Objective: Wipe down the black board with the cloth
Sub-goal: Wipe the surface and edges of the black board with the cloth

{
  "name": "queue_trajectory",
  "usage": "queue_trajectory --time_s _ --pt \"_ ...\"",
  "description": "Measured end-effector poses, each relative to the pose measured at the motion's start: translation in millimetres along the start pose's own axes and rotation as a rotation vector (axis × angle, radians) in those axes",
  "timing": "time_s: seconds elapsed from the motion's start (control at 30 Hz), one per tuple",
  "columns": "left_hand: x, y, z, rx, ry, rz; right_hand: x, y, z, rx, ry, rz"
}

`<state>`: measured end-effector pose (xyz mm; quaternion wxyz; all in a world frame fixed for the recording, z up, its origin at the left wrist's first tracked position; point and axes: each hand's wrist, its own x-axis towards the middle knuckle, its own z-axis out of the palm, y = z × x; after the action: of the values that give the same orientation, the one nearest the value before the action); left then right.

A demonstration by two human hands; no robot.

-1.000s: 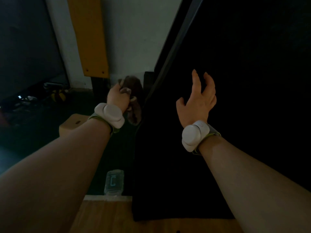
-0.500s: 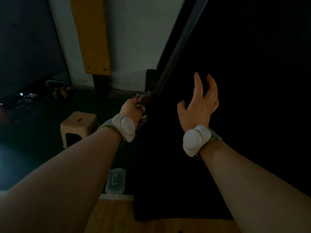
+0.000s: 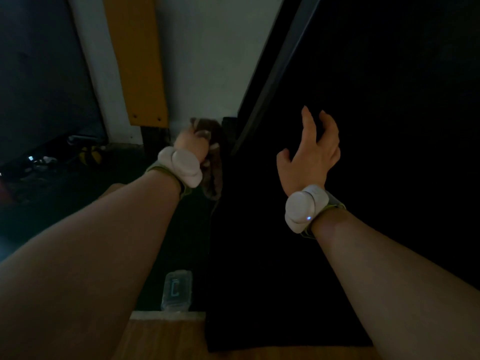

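The left hand (image 3: 191, 144) is gripping a bunched brown cloth (image 3: 214, 175), fingers curled round the upper part while the loose end is hanging down past the wrist. The right hand (image 3: 310, 159) is holding nothing: its fingers are spreading apart and pointing up toward 12 o'clock in front of the black board (image 3: 376, 126). In this dim light I cannot tell whether the fingertips are actually touching the surface.

The board is filling the right half of the view, standing on its lower edge on the wooden floor (image 3: 161, 339) and leaning away from the person. Its long axis is running from 6 o'clock near the feet up toward 12 o'clock, and its grey left edge (image 3: 272, 71) is slanting from about 7 o'clock to 1 o'clock.

From the cloth hand, that edge is lying just beside it at 3 o'clock, with the broad dark face stretching on beyond. The cloth is sitting at the board's left margin rather than on the face. The right hand is nearer the middle of the board, but it is the left that is carrying the cloth. So, as I am judging it, the coming wipe is turning on a short sweep from the left hand toward 3 o'clock, then strokes following the long axis.

A yellow plank (image 3: 140, 61) is leaning on the wall at 11 o'clock, and a clear container (image 3: 177, 292) is lying at 6 o'clock below the left forearm.
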<state>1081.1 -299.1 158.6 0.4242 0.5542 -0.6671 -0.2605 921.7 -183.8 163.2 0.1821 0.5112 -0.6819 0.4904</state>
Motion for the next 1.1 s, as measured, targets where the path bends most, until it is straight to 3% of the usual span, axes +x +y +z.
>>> queue_trajectory --time_s 0.1,0.2,0.4,0.53,0.67,0.97,1.1 --pt "15.6 34.4 -0.3 -0.104 0.073 0.099 11.1 -3.6 -9.7 -0.001 0.01 0.001" --pt "8.5 54.9 12.2 -0.102 -0.008 0.204 18.3 -5.3 -15.3 0.003 0.01 -0.009" --pt "7.9 60.8 16.3 0.025 -0.143 0.182 28.5 -3.9 -19.0 -0.013 0.011 -0.017" --pt "2.2 53.6 12.0 0.021 -0.229 0.27 29.6 -6.5 -19.7 -0.015 0.004 -0.009" --pt "-2.2 39.1 14.6 0.081 -0.16 0.163 29.9 -11.4 -21.6 -0.01 -0.02 -0.008" --pt "-9.7 48.5 -5.6 0.296 -0.303 0.089 35.1 -13.1 -40.6 -0.029 -0.146 0.011" --pt "-13.6 65.6 -23.2 0.217 -0.196 0.067 45.3 -17.5 -57.4 -0.023 -0.194 0.018"
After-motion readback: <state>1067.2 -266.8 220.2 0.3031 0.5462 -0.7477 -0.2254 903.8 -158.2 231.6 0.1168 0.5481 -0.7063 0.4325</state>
